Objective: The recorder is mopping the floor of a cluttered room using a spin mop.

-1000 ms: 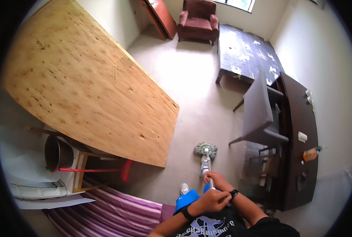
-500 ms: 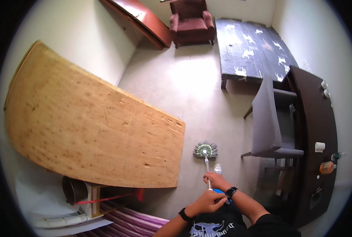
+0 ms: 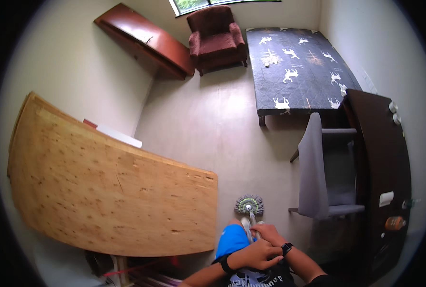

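A mop stands with its round grey-and-green fringed head (image 3: 249, 204) on the pale floor ahead of me. Its light metal pole slants down toward my body. My right hand (image 3: 267, 233), with a watch at the wrist, is closed round the pole. Just behind it, my left hand (image 3: 258, 253) is closed over the upper part of the pole and hides the end of it. A black band circles the left wrist. One leg in blue shorts (image 3: 232, 240) and a light shoe (image 3: 245, 223) show beside the pole.
To the left is a large wooden board (image 3: 117, 186). A grey chair (image 3: 313, 172) stands against a dark desk (image 3: 380, 158) on the right. Farther off are a low platform (image 3: 308, 71) with a dark patterned cover, a maroon armchair (image 3: 216, 45) and a leaning reddish-brown panel (image 3: 143, 40).
The view has tilted up, so a window shows and the furniture sits lower. My blue-clad leg has come forward left of the pole. Both hands still hold the mop.
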Demonstrator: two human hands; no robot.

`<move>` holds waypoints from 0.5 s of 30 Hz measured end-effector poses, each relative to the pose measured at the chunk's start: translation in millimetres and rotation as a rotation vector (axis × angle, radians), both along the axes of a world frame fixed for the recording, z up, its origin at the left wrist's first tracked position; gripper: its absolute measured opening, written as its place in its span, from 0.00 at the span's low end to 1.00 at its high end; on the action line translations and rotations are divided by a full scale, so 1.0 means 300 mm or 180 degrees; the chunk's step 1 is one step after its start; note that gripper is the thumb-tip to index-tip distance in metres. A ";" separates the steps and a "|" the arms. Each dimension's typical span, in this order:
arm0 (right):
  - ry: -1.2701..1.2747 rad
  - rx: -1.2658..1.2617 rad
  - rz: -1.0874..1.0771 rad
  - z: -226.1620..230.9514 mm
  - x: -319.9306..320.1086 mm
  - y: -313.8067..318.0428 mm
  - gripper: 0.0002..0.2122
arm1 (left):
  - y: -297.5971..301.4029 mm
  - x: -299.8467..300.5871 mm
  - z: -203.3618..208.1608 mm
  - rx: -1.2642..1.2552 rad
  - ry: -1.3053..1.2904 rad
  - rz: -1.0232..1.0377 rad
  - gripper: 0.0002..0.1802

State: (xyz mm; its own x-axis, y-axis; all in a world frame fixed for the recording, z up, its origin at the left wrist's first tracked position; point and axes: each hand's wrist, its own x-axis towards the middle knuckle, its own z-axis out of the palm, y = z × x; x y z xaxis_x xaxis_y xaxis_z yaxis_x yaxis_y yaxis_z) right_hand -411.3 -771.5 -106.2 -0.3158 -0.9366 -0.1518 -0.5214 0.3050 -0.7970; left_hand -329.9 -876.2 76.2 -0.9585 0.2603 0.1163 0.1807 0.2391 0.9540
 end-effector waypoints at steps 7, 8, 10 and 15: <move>0.0052 -0.0226 -0.0756 0.042 -0.318 -0.252 0.08 | -0.259 -0.280 -0.018 0.0188 0.0445 -0.0122 0.10; 0.0088 -0.0206 -0.0697 0.022 -0.363 -0.306 0.09 | -0.304 -0.315 -0.037 0.0206 0.0520 0.0018 0.12; 0.0207 -0.0221 -0.0545 -0.014 -0.470 -0.420 0.09 | -0.414 -0.409 -0.026 0.0347 0.0849 0.0252 0.12; 0.0327 -0.0097 -0.0200 -0.015 -0.676 -0.683 0.07 | -0.676 -0.587 -0.030 0.0038 0.0787 0.0599 0.15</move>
State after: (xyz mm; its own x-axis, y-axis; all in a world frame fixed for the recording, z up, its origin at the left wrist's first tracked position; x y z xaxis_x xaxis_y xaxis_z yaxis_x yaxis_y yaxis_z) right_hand -614.0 -976.5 -110.5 -0.3863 -0.9182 -0.0874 -0.5814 0.3160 -0.7497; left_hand -505.9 -1079.1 67.2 -0.9319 0.0782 0.3541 0.3614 0.2794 0.8896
